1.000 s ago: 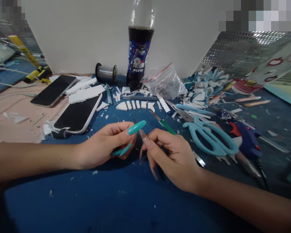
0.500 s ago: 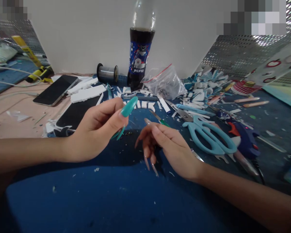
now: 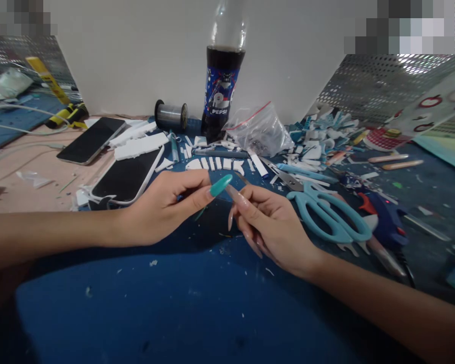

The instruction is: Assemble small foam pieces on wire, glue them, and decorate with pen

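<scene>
The two bare hands meet at the thumb tips: the left hand (image 3: pixel 167 212), with a turquoise thumbnail, and the right hand (image 3: pixel 276 230), with a glossy nude one. Each thumb closes toward its index finger, the two nails almost touching; whether anything is clamped between them, one cannot tell. The left hand's other fingers are mostly hidden behind it.

Just beyond, at twelve o'clock, six white pieces lie in a row shaped like a fish skeleton (image 3: pixel 218 163): one head, four strips and one tail. One narrow blade (image 3: pixel 243 178) shows at one o'clock, its handle hidden by the right hand.

Farther out at twelve stands one Pepsi bottle (image 3: pixel 222 91), dark cola below its shoulder, its top cut off. At one o'clock sits one red-edged zip bag (image 3: pixel 263 129); its small contents are hard to make out. Uncounted white and blue scraps (image 3: pixel 326 136) heap at two. At three lie one pair of blue-handled scissors (image 3: pixel 335 217) and one blue glue gun (image 3: pixel 389 217). One spool (image 3: pixel 170 116) rests at eleven, and two phones lie toward nine and ten, one white-cased (image 3: pixel 125 177), one bare (image 3: pixel 91 141).
</scene>
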A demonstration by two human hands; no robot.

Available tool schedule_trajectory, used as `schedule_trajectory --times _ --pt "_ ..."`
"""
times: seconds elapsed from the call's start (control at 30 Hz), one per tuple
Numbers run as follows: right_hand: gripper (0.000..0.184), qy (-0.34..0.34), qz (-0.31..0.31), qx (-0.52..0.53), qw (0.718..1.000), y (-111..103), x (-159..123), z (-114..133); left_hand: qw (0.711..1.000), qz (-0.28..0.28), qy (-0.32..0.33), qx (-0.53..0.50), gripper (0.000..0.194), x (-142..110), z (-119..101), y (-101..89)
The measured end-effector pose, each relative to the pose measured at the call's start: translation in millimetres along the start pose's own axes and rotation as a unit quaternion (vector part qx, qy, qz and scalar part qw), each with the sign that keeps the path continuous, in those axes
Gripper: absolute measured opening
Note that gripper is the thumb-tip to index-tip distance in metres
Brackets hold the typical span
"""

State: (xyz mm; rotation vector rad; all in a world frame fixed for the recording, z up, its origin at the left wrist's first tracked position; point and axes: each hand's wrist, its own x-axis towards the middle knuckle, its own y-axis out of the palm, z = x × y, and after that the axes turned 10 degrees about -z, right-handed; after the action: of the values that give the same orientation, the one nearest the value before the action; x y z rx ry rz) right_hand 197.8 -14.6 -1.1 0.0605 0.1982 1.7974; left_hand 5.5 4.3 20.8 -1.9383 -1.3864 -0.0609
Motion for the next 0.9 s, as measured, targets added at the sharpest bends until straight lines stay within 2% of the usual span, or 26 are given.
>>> schedule_trajectory --times 0.1,0.17,0.3,0.47,0.57,0.67,0.9 --pt "0.027 0.003 -0.015 0.001 1.0 -0.5 0.7 -0.5 0.998 0.009 -0.002 0.068 0.033 5.1 2.3 -4.8" --pt "0.027 0.009 -0.022 0.014 1.0 -0.7 0.6 -0.6 0.988 0.009 0.009 0.155 0.032 9.9 5.9 -7.9" --pt "0.029 0.018 -0.022 0.037 0.999 -1.8 1.3 -1.2 0.943 0.021 0.047 0.329 0.019 14.6 16.8 -8.9" --pt "0.028 0.019 -0.029 0.045 0.998 -4.7 2.3 -3.8 0.892 0.081 0.064 0.44 0.017 7.3 24.1 -6.3" --pt "0.028 0.014 -0.034 0.045 0.998 -5.7 2.5 -4.2 0.869 0.126 0.079 0.472 0.021 3.9 22.8 -8.0" --pt "0.028 0.022 -0.028 0.046 0.998 -6.3 3.0 -3.6 0.86 0.159 0.09 0.477 0.02 3.5 21.9 -10.1" --pt "0.027 0.027 -0.019 0.036 0.999 -9.0 3.4 -4.5 0.876 0.141 0.135 0.44 0.025 1.1 24.7 -5.7"
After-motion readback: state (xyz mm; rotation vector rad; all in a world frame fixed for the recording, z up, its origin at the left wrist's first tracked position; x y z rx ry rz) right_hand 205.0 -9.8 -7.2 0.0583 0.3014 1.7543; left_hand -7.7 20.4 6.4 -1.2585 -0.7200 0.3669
